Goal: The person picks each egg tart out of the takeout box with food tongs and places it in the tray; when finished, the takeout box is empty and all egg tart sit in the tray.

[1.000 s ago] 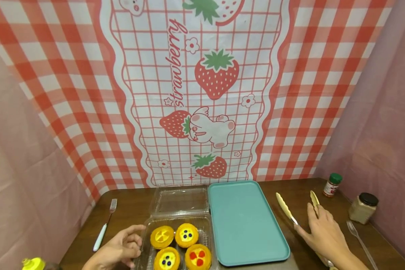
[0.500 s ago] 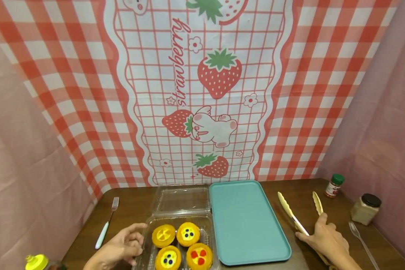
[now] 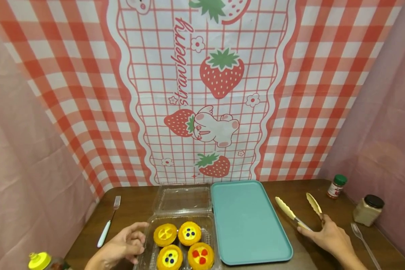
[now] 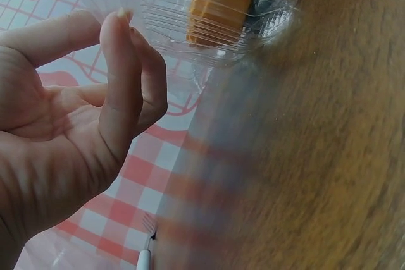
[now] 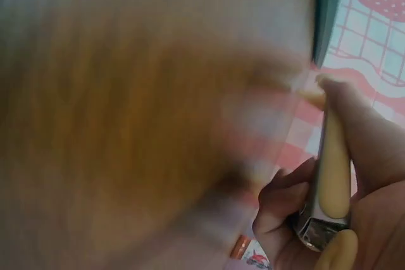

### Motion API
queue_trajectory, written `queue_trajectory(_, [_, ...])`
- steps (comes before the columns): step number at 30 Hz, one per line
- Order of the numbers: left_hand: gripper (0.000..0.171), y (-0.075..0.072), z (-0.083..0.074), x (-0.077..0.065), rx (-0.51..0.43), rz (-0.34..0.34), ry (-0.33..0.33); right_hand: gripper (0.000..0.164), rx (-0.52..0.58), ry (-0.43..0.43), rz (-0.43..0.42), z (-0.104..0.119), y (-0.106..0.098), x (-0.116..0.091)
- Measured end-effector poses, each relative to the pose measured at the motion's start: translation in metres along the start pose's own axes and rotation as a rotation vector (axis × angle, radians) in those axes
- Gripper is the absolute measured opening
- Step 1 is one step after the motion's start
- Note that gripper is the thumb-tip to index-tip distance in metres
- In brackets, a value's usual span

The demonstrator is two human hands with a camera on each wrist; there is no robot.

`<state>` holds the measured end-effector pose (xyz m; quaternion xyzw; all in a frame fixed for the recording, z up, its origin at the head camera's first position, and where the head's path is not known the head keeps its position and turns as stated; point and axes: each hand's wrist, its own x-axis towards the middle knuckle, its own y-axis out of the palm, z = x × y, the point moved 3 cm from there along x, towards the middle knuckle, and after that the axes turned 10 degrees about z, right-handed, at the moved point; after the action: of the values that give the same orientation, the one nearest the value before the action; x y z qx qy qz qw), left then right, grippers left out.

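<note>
My left hand (image 3: 125, 243) is at the left side of a clear plastic clamshell box (image 3: 207, 232). In the left wrist view, its thumb and finger pinch the box's thin rim (image 4: 136, 14). Inside the box sit several small tarts (image 3: 189, 233), topped with yellow slices, blue dots or red pieces; its lid (image 3: 183, 198) lies back. My right hand (image 3: 332, 238) grips a pair of tongs (image 3: 284, 207) with cream tips spread apart, pointing away from me. Seen from the right wrist, the tongs' padded handle (image 5: 335, 181) lies between thumb and fingers.
A teal tray (image 3: 249, 221) lies between the box and the tongs. One fork (image 3: 108, 223) is at left, another fork (image 3: 364, 240) at right. Beside the right wall stand a green-capped jar (image 3: 336, 186) and a black-lidded jar (image 3: 368, 210). A yellow-topped bottle (image 3: 40, 260) stands front left.
My right hand has gone from lying over the tongs to gripping them, and their tips have shifted slightly left and come closer together. The left hand has stayed at the box.
</note>
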<state>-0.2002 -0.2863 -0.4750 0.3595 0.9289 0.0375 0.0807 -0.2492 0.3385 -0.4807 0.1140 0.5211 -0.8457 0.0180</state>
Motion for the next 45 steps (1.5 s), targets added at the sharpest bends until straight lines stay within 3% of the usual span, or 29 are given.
queue_trajectory(10, [0.062, -0.001, 0.001, -0.002, -0.019, 0.031, 0.016, 0.089, -0.034, -0.063, 0.01, 0.0, -0.024, -0.006])
queue_trajectory(15, [0.059, -0.004, 0.001, -0.004, -0.038, 0.04, 0.015, 0.086, -0.071, -0.097, -0.02, 0.01, -0.031, -0.012])
queue_trajectory(19, [0.056, -0.006, -0.001, -0.007, -0.052, 0.053, 0.016, 0.093, -0.083, -0.113, -0.034, 0.029, -0.036, -0.015])
queue_trajectory(24, [0.058, -0.006, -0.002, -0.005, -0.041, 0.059, 0.014, 0.105, -0.115, -0.194, -0.048, 0.057, -0.042, -0.018])
queue_trajectory(33, [0.06, -0.003, 0.0, -0.005, -0.047, 0.069, 0.029, 0.103, -0.143, -0.324, -0.02, 0.109, -0.048, -0.019])
queue_trajectory(45, [0.059, -0.004, 0.001, 0.0, -0.023, 0.056, 0.034, 0.112, -0.163, -0.452, 0.04, 0.176, -0.054, -0.029])
